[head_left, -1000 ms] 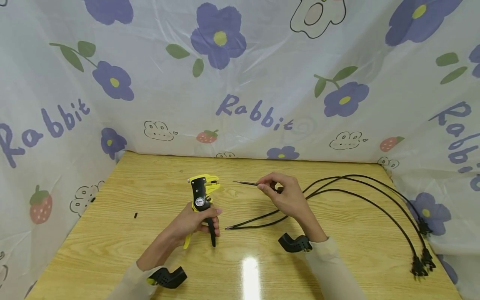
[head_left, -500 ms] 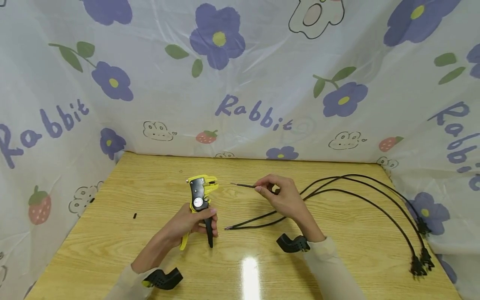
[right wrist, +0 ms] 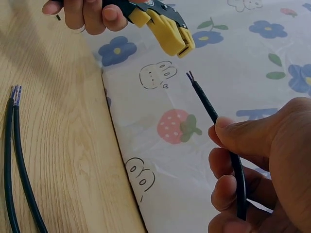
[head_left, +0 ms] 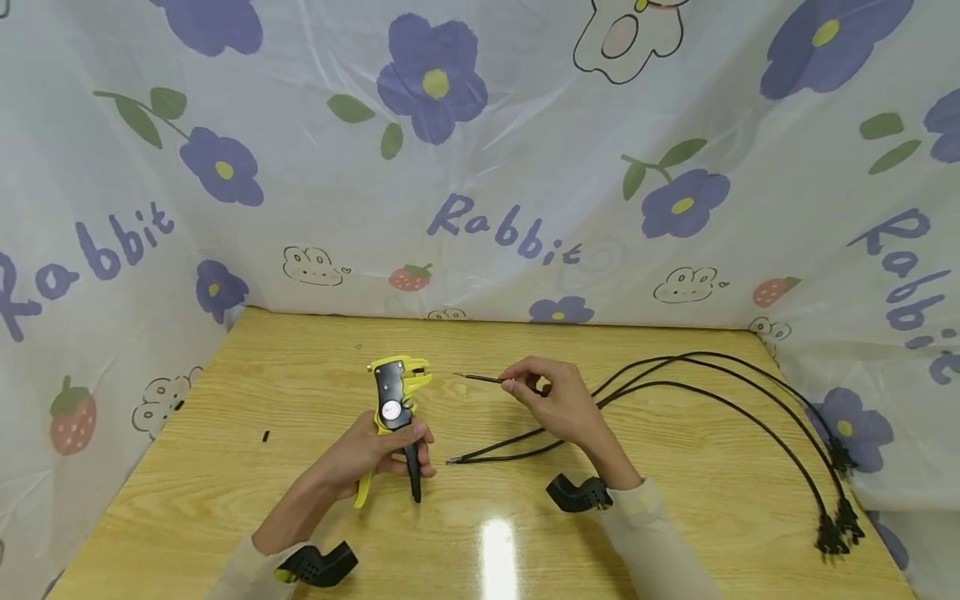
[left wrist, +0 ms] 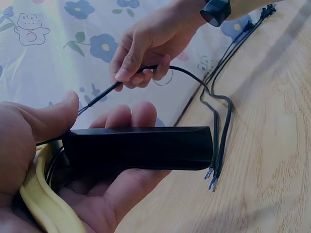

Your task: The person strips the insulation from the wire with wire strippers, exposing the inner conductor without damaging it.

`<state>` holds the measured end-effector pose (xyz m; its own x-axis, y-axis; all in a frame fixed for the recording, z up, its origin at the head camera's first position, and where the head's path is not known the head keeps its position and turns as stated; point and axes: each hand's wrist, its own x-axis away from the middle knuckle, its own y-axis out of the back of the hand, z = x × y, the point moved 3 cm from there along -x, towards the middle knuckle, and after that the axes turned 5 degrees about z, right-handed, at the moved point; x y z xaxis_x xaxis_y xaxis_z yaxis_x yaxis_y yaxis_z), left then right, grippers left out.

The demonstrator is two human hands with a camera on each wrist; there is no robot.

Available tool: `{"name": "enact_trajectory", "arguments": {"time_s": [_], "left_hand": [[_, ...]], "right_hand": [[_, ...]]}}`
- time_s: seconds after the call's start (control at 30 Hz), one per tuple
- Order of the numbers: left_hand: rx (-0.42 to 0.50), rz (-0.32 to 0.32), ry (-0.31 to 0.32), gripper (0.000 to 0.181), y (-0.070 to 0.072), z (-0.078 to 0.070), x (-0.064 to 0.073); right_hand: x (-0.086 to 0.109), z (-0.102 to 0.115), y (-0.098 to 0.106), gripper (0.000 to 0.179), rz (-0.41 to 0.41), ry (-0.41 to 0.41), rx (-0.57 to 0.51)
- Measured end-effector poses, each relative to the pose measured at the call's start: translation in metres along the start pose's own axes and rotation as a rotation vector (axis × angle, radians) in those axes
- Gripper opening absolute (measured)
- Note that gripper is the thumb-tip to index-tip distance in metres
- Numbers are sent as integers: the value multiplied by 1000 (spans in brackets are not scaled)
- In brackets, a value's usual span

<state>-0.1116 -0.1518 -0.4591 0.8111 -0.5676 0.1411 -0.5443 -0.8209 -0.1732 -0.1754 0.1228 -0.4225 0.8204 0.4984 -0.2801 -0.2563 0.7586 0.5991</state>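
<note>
My left hand (head_left: 375,450) grips a yellow and black wire stripper (head_left: 389,390) by its handles, its head pointing away from me and its mouth facing right. In the left wrist view the black handle (left wrist: 141,148) lies across my fingers. My right hand (head_left: 558,400) pinches a black power cord (head_left: 482,378) between thumb and fingers. The cord's end points left at the stripper's mouth, with a gap between them. Thin inner wires (right wrist: 190,76) stick out of its cut sheath in the right wrist view.
Two more black cords (head_left: 498,456) lie on the wooden table (head_left: 315,350), stripped ends near the middle. Their cables curve right to several black plugs (head_left: 831,535). A small black piece (head_left: 266,436) lies at the left. A flowered curtain (head_left: 510,125) stands behind the table.
Both hands have drifted slightly left and toward me, bringing the wire stripper and the cord with them. The holds are unchanged, and the cords on the table lie as before.
</note>
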Motion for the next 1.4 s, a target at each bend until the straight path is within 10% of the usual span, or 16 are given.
{"name": "enact_trajectory", "arguments": {"time_s": [0.77,1.13,1.4], "left_hand": [[51,1,-10,38,19,5,12],[-44,-90,35,50,33,10,19],[-110,-147,120,50,46,14,24]], "right_hand": [[2,-29,-63,30,205,-49,44],[4,-38,-73,28,208,-81,78],[-5,-29,-66,28,85,45,141]]}}
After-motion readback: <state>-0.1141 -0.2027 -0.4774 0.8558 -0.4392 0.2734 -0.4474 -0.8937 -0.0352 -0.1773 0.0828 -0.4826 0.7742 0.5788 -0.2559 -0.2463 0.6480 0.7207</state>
